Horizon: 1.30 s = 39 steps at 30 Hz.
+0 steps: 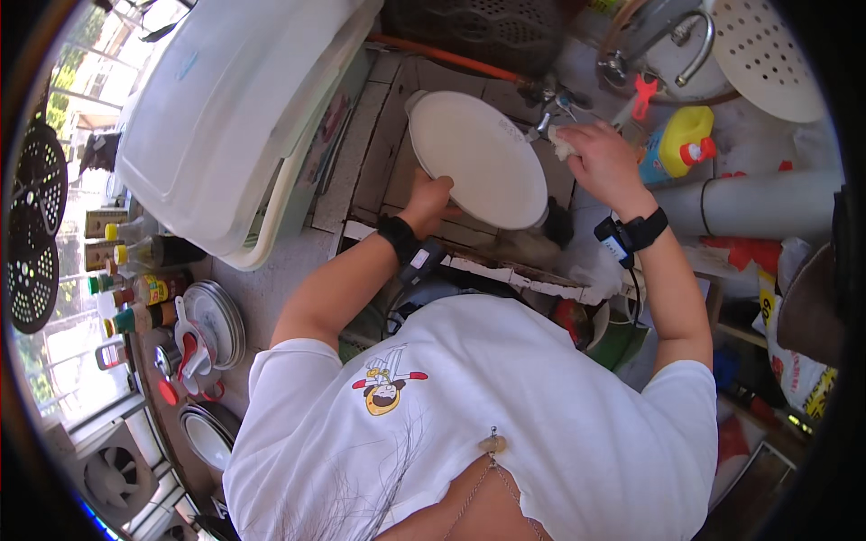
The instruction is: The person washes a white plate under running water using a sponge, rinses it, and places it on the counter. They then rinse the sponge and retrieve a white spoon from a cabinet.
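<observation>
My left hand (431,203) grips the near left edge of a white oval plate (477,159) with small handles, its thumb on the rim. The plate is tilted over a tiled sink basin (399,176). To the right of the plate, my right hand (602,159) holds a crumpled pale cloth or sponge (561,143) beside a metal tap (543,123). The cloth does not plainly touch the plate. Below the tap, a dark scrubber-like thing (558,222) lies at the basin's right side.
A yellow detergent bottle (687,138) and a red-handled peeler (644,96) are at the right, near a grey pipe (751,203). A large translucent lidded bin (223,128) stands left of the basin. Stacked plates (215,324) and sauce bottles (152,287) are farther left.
</observation>
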Each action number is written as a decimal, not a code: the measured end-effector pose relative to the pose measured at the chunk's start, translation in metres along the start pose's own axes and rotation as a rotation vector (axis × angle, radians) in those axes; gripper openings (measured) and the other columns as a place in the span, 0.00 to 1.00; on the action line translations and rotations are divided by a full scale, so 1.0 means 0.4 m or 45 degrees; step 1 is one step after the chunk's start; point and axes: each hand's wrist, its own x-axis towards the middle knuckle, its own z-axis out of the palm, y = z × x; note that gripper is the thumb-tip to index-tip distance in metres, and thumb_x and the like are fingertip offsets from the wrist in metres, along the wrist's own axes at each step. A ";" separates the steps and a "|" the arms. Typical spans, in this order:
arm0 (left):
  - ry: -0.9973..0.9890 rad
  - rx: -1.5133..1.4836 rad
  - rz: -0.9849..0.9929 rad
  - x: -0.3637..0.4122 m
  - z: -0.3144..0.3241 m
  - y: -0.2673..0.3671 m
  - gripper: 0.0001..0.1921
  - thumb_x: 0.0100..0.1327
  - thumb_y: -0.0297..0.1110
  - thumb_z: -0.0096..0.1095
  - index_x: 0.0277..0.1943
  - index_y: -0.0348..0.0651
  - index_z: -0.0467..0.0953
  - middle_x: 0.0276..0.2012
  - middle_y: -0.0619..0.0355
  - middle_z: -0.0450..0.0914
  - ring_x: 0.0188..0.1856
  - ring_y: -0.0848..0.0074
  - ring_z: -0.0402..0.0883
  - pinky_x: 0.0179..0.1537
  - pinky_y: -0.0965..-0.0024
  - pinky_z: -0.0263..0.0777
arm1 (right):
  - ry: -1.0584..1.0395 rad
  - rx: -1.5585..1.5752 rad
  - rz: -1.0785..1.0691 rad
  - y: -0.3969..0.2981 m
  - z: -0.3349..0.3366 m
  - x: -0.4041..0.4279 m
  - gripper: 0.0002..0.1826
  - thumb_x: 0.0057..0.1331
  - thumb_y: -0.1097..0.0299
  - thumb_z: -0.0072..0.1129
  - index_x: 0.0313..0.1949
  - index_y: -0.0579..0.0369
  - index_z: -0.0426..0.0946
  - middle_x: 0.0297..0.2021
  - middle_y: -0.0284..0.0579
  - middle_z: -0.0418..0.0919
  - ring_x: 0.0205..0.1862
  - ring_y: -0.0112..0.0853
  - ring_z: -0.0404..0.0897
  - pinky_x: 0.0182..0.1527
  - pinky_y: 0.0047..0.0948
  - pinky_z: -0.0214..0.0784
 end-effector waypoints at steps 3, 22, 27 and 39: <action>0.058 -0.073 0.001 0.077 0.076 -0.062 0.25 0.60 0.24 0.45 0.61 0.44 0.53 0.58 0.47 0.63 0.57 0.55 0.70 0.47 0.46 0.74 | 0.081 0.176 -0.013 0.041 0.014 -0.027 0.18 0.52 0.74 0.54 0.45 0.53 0.77 0.46 0.43 0.79 0.47 0.44 0.75 0.52 0.37 0.68; 0.200 0.150 0.129 0.010 0.114 0.041 0.21 0.60 0.23 0.44 0.58 0.44 0.59 0.53 0.46 0.69 0.52 0.53 0.73 0.41 0.48 0.76 | 0.285 1.598 1.209 0.084 0.547 -0.214 0.18 0.60 0.68 0.54 0.51 0.58 0.73 0.40 0.46 0.80 0.41 0.33 0.79 0.42 0.29 0.70; 0.103 0.050 -0.235 0.019 0.003 0.037 0.21 0.64 0.28 0.42 0.60 0.37 0.57 0.56 0.45 0.67 0.57 0.53 0.70 0.49 0.46 0.74 | -0.062 2.528 1.253 0.103 0.500 -0.174 0.19 0.63 0.64 0.55 0.52 0.56 0.71 0.44 0.41 0.78 0.46 0.28 0.76 0.46 0.28 0.69; -0.177 0.052 -0.464 0.160 0.039 -0.101 0.21 0.69 0.36 0.44 0.62 0.36 0.60 0.57 0.49 0.71 0.59 0.60 0.70 0.59 0.51 0.66 | 0.058 2.207 1.118 0.032 0.285 -0.319 0.31 0.52 0.79 0.55 0.58 0.64 0.62 0.49 0.43 0.74 0.50 0.31 0.73 0.55 0.27 0.63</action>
